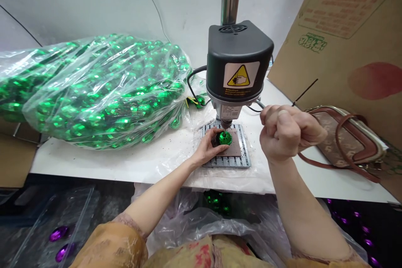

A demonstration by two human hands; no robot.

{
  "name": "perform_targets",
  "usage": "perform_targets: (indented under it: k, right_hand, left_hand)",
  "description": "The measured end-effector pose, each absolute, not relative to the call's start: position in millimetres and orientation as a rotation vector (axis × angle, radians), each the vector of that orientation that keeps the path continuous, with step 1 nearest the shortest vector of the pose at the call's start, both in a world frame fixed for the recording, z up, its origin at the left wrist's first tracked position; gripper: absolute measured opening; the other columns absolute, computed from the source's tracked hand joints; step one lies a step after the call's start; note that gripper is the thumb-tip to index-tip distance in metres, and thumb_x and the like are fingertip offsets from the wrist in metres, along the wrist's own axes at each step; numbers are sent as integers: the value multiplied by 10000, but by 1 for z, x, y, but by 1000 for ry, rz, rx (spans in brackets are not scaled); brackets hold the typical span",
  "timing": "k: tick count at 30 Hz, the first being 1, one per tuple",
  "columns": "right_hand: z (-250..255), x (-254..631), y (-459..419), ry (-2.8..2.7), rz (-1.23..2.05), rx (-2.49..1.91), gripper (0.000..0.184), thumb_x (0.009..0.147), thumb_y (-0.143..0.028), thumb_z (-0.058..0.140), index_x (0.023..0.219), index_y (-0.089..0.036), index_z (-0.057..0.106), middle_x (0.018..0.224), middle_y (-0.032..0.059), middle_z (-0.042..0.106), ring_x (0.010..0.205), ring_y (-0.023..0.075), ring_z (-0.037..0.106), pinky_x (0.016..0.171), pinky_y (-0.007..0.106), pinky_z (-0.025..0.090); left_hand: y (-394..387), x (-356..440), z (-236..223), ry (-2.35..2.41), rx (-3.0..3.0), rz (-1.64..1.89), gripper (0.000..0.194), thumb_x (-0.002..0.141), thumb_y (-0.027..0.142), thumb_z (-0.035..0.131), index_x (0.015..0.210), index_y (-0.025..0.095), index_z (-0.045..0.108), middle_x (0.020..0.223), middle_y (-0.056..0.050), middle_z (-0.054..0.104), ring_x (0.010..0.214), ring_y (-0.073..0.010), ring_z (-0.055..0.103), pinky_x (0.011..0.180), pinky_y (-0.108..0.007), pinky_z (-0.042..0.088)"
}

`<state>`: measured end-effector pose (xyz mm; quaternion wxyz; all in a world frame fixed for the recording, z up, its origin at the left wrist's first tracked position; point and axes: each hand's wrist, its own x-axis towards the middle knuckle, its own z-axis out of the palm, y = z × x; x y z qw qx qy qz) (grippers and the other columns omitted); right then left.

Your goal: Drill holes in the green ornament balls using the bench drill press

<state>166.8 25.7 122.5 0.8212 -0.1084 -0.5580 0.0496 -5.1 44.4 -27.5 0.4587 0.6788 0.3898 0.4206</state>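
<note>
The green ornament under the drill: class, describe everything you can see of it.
The green ornament is rounded, faceted and glossy, like metallic-coated plastic. It appears to rest on the brown board, directly below the drill chuck. The left hand steadies it from the left, thumb in front, fingers behind. Whether the bit has entered its top is too small to tell.

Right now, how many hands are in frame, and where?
2: the left hand, thumb and fingers against the green ornament under the drill; the right hand, closed and raised right of the drill. None looks hidden.
</note>
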Motion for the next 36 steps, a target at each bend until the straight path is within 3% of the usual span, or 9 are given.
perform_targets:
  k: [7, 15, 20, 26, 28, 32, 36]
  right_hand:
    - [117, 168, 26, -1204, 81, -215, 436, 813, -40, 542, 569, -167, 204, 492, -73, 255, 412, 15, 276, 445, 229, 326]
    - [100, 169, 25, -1227, 24, -233, 444, 810, -82, 566, 549, -169, 219, 487, -72, 271, 405, 26, 297, 479, 266, 371]
    - [136, 162, 22, -1094, 188, -329, 455, 847, -109, 566, 521, -180, 256, 439, -80, 250, 371, 32, 280, 416, 246, 308]
    - [177, 161, 27, -989, 395, -494, 430, 846, -119, 588, 506, -192, 335, 392, -82, 335, 350, 33, 328, 386, 228, 271]
    - [177, 163, 27, -1010, 391, -495, 430, 865, -138, 587, 524, -190, 330, 410, -79, 351, 368, 25, 347, 400, 215, 289]
    - [172, 164, 28, -1031, 376, -472, 425, 866, -168, 598, 538, -192, 328, 414, -81, 351, 370, 20, 347, 397, 213, 279]
    - [172, 165, 28, -1011, 384, -476, 414, 848, -177, 614, 538, -199, 340, 405, -84, 352, 365, 32, 353, 389, 230, 278]
  left_hand:
    - [43, -4, -26, 972, 1659, 1042, 604, 756, 425, 848, 1256, 231, 570, 1262, -91, 614, 1200, -287, 589, 1066, -444, 453]
    - [41, -4, -26, 955, 1657, 1064, 601, 762, 454, 841, 1247, 227, 568, 1259, -88, 626, 1204, -283, 596, 1073, -439, 458]
    - [42, -1, -24, 977, 1635, 1066, 596, 748, 448, 846, 1226, 221, 571, 1245, -92, 626, 1149, -270, 621, 1021, -423, 489]
    - [4, -8, -10, 1263, 1743, 1259, 505, 760, 491, 819, 1117, 224, 583, 1096, -77, 656, 1033, -260, 639, 909, -402, 512]
    - [-27, -17, -11, 1209, 1928, 1165, 502, 773, 535, 797, 1104, 229, 578, 1049, -70, 661, 960, -238, 643, 833, -367, 516]
    - [-86, -35, -25, 723, 2556, 644, 523, 826, 612, 719, 1150, 221, 595, 952, -72, 672, 817, -210, 610, 696, -331, 477]
    - [-91, -47, -33, 540, 2832, 609, 426, 914, 518, 641, 1215, 222, 594, 985, -93, 682, 861, -234, 596, 753, -375, 492]
